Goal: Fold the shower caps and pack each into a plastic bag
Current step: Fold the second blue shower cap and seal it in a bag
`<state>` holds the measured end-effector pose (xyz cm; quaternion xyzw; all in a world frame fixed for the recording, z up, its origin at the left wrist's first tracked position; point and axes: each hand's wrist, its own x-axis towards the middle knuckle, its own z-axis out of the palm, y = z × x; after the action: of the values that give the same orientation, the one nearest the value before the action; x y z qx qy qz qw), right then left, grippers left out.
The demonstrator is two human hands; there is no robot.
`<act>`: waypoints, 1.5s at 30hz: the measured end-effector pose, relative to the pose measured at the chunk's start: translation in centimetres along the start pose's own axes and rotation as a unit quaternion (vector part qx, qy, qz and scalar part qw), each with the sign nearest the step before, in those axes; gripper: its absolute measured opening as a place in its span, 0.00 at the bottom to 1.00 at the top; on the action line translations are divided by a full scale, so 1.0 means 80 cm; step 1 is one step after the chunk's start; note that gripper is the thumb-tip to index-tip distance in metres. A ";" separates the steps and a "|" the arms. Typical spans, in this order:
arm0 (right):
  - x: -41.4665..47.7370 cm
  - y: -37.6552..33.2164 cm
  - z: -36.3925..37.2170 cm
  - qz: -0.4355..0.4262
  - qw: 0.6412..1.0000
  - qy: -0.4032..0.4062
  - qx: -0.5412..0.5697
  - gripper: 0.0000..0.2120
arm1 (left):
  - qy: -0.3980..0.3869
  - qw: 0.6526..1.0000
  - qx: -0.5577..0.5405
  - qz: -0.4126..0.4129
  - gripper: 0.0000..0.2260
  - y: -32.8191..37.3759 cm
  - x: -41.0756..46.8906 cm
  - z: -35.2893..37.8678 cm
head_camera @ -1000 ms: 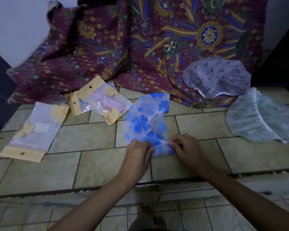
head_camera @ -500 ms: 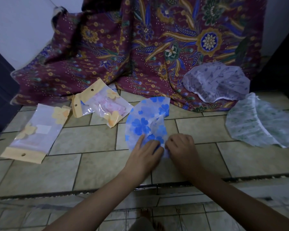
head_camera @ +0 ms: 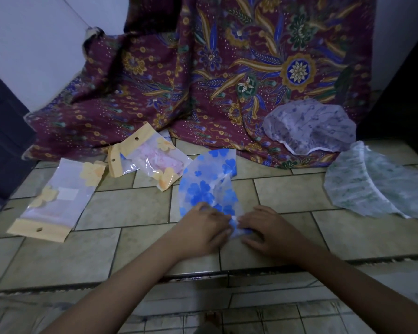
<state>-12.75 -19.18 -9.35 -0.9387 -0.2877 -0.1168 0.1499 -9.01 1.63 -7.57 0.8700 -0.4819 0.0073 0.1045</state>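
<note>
A clear shower cap with blue flowers (head_camera: 209, 186) lies folded on the tiled ledge at the centre. My left hand (head_camera: 203, 229) and my right hand (head_camera: 267, 227) both lie on its near end, fingertips meeting and pinching the bunched edge. A purple-patterned cap (head_camera: 309, 126) sits on the batik cloth at the right, and a green-patterned cap (head_camera: 377, 184) lies flat further right. At the left lies a plastic bag (head_camera: 56, 201) with a yellow header. A second bag (head_camera: 150, 160) holding a pink cap lies behind the blue cap.
A maroon batik cloth (head_camera: 203, 80) drapes down the wall onto the back of the ledge. The tiled ledge (head_camera: 121, 213) ends in a front step edge just below my wrists, with lower floor tiles beneath. Dark surfaces flank both sides.
Both hands drew together at the cap's near end, gathering it narrower. My left fingers, spread flat half a second ago, now curl onto the edge. The cap's upper flap stays folded over.
</note>
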 end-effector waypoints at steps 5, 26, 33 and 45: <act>0.008 -0.011 0.004 -0.056 0.997 0.027 -0.050 0.13 | 0.002 0.995 -0.034 -0.098 0.19 -0.047 0.060 -0.016; -0.006 -0.021 0.017 -0.053 0.992 0.091 -0.063 0.11 | 0.095 0.981 0.093 0.140 0.15 -0.010 0.000 -0.016; -0.003 -0.016 0.004 0.010 0.996 0.080 0.048 0.11 | 0.140 0.986 0.020 0.087 0.08 -0.013 -0.041 0.025; 0.027 -0.015 0.010 0.214 0.946 0.094 0.226 0.10 | 0.184 0.939 -0.106 -0.269 0.17 0.015 -0.019 0.013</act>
<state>-11.59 -16.82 -9.17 -0.9044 -0.0829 -0.1020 0.4060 -10.93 2.06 -8.54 0.9344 -0.2002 0.0876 0.2814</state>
